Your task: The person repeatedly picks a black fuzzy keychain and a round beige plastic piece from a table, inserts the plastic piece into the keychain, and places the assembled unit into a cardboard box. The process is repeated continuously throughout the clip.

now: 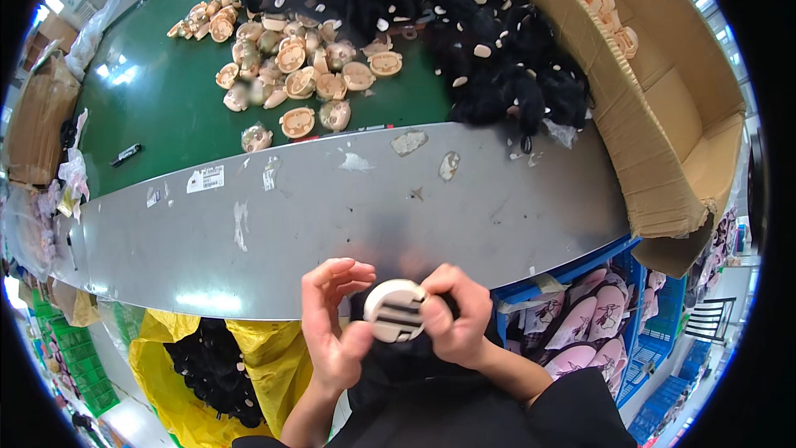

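Note:
Close in front of me, at the metal edge, is a round cream plastic disc (386, 297) with dark slots across its face. My right hand (462, 315) pinches its right side between thumb and fingers. Beside its left rim is my left hand (330, 328), fingers raised and apart, its thumb at or touching the lower left edge. Dark material shows behind and below the disc; whether it is joined to it I cannot tell. Beyond lie a pile of peach-coloured doll head shells (300, 81) and a large heap of black hair-like pieces (522, 58) with small pale ovals.
A grey metal strip (373, 224) borders the green conveyor belt (166, 116), where a black marker (126, 154) lies. At right stands a cardboard box (638, 116) of peach parts, above a blue crate (638, 315) of pink printed pieces. A yellow bag (278, 365) holds black pieces at lower left.

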A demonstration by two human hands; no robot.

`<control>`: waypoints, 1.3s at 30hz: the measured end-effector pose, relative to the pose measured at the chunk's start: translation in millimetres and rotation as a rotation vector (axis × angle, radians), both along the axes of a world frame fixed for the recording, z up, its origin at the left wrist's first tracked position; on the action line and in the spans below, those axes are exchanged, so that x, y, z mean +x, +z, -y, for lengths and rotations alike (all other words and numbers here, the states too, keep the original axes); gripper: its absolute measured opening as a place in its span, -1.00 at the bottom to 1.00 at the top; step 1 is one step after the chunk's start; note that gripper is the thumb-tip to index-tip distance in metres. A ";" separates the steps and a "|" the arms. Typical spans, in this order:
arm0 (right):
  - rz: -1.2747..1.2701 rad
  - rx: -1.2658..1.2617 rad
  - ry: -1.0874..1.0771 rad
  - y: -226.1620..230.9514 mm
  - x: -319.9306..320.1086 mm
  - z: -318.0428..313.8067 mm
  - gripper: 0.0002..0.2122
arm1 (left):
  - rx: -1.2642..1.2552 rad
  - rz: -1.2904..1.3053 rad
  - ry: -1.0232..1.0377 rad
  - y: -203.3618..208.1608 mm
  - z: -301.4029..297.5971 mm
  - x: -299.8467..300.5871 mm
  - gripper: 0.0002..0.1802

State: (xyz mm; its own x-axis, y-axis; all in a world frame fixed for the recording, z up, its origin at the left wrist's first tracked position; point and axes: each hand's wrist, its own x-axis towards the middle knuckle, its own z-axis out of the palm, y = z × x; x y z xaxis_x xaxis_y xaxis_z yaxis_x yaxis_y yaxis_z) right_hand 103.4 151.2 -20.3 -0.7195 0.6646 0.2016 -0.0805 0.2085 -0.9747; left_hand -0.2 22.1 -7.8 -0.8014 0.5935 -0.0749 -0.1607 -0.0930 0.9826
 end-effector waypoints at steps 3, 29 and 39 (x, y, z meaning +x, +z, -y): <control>-0.002 -0.238 -0.055 -1.1 -3.0 -1.3 -0.77 | 0.031 0.059 -0.027 -13.9 3.5 12.7 -0.08; 0.179 -0.442 0.540 -0.5 14.5 -34.8 -0.55 | -0.173 -0.714 -0.035 7.9 1.2 4.2 -0.74; 0.166 -0.309 0.695 5.6 15.2 -50.2 -0.57 | -0.106 -0.225 -0.218 10.9 9.9 2.8 -0.80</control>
